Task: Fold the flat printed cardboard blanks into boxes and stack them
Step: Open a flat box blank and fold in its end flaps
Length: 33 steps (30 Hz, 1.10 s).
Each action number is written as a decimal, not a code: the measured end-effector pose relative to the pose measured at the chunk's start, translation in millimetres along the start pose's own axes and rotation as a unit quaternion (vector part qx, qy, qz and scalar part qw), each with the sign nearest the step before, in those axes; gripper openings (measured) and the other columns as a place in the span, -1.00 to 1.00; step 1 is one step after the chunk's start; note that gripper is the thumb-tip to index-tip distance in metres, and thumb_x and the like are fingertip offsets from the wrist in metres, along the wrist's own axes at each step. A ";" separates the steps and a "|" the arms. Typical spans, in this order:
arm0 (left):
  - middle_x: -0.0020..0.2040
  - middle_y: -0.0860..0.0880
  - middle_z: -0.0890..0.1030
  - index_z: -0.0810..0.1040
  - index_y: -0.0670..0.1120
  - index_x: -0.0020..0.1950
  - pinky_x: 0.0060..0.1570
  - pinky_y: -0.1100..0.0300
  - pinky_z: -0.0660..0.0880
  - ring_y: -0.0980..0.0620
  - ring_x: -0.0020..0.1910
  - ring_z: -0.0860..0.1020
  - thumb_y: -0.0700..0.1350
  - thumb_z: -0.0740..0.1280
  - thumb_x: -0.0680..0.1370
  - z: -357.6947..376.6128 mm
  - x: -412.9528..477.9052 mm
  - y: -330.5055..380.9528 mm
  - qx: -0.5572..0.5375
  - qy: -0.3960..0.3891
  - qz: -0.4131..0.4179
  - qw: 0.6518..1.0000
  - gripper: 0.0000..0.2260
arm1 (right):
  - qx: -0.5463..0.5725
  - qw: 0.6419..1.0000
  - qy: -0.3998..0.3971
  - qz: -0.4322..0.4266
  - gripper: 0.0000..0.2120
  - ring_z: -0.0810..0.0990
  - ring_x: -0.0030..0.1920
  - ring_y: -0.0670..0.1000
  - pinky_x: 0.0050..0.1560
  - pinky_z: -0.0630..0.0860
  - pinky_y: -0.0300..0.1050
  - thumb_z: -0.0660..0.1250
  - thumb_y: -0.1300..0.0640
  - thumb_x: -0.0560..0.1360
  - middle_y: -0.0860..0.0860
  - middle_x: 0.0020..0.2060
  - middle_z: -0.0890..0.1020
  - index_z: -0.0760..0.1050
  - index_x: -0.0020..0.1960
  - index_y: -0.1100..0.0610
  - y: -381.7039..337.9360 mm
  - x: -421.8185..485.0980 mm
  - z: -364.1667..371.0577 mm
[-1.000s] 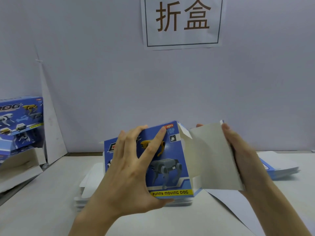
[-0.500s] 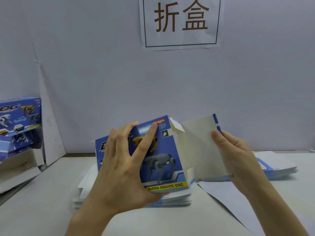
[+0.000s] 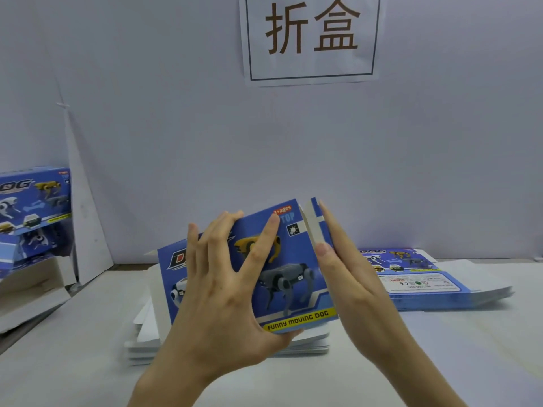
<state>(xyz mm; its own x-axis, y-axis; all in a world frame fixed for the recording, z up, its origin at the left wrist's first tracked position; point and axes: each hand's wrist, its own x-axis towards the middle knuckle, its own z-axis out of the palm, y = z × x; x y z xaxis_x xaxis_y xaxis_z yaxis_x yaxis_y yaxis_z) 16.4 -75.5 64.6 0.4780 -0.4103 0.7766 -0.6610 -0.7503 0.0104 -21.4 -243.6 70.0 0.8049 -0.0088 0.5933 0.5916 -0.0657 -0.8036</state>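
Observation:
A blue printed box [image 3: 296, 277] with robot dogs and "FUNNY MOVING DOG" is held up over the table's middle. My left hand [image 3: 223, 289] grips it, fingers spread over the front face and thumb under the bottom edge. My right hand [image 3: 346, 271] lies flat with straight fingers against the box's right end flap [image 3: 315, 227], pressing it almost closed. Below the box lies a stack of flat blanks, white side up [image 3: 147, 333]. A second pile of flat blanks, printed side up [image 3: 417, 277], lies to the right.
Folded blue boxes [image 3: 32, 207] are stacked at the far left, with an open white carton flap [image 3: 29, 292] below them. A paper sign [image 3: 311, 36] hangs on the grey wall behind. A white sheet leans in the left corner [image 3: 85, 218].
The right end flap has swung from wide open to nearly closed against the box. My right hand went from pinching the flap's edge to pushing it flat. The box shifted slightly left.

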 end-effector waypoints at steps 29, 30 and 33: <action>0.37 -0.21 0.27 0.11 0.03 0.54 0.42 -0.32 0.06 -0.20 0.39 0.26 0.42 0.31 0.21 -7.2 3.3 2.8 -0.019 0.029 -0.028 0.999 -0.01 | -0.017 0.996 -0.078 -0.028 -0.34 0.32 0.39 -0.29 0.24 0.38 -0.41 0.25 -0.12 0.47 -0.36 0.40 0.33 0.10 0.51 -0.17 -1.1 -2.5 -11.7; 0.37 -0.20 0.27 0.10 0.03 0.54 0.36 -0.36 0.16 -0.21 0.37 0.27 0.43 0.31 0.22 -8.3 3.4 1.6 -0.034 0.035 -0.043 0.998 -0.01 | -0.056 0.995 -0.075 -0.046 -0.35 0.23 0.43 -0.31 0.27 0.30 -0.46 0.24 -0.15 0.47 -0.35 0.45 0.24 0.10 0.51 -0.18 -1.1 -2.8 -12.3; 0.36 -0.18 0.27 0.09 0.04 0.55 0.28 -0.37 0.26 -0.21 0.33 0.29 0.42 0.33 0.23 -9.7 2.4 1.1 -0.054 0.044 -0.053 0.996 0.00 | -0.156 0.980 -0.081 -0.092 -0.38 0.08 0.49 -0.28 0.33 0.18 -0.46 0.22 -0.17 0.50 -0.31 0.51 0.11 0.11 0.51 -0.22 1.3 -3.9 -7.3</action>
<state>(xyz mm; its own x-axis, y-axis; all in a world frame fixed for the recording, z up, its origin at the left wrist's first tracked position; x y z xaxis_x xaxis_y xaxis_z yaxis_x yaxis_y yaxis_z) 11.3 -72.3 72.6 0.4987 -0.2819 0.8196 -0.6709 -0.7243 0.1591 -24.1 -250.9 67.0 0.6981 0.1878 0.6909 0.7042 -0.3544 -0.6152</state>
